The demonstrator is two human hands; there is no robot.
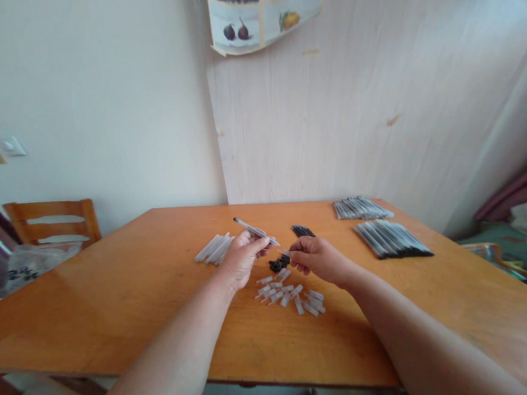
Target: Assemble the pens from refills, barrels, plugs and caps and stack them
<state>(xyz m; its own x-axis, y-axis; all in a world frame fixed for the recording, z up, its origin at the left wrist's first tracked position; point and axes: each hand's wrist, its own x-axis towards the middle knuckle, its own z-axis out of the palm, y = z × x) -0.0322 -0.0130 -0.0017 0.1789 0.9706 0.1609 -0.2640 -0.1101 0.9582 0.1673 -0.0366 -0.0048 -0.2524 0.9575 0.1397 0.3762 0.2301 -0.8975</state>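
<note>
My left hand (245,254) is closed around a pen (251,227) with a clear barrel and a dark end, tilted so its tip points toward my right hand. My right hand (311,256) pinches a small translucent pen cap (286,253), held just short of the pen's tip. Beneath my hands lie a small heap of black plugs (278,263) and a scatter of several white translucent caps (282,290). Left of my left hand is a pile of white translucent tubes (213,249). Behind my right hand sit several thin black-ended refills (302,230).
Two stacks of pens, a nearer one (392,239) and a farther one (361,208), lie on the right of the wooden table (138,292). A wooden chair (55,217) with a plastic bag (40,262) stands at the left. A wall rises behind the table.
</note>
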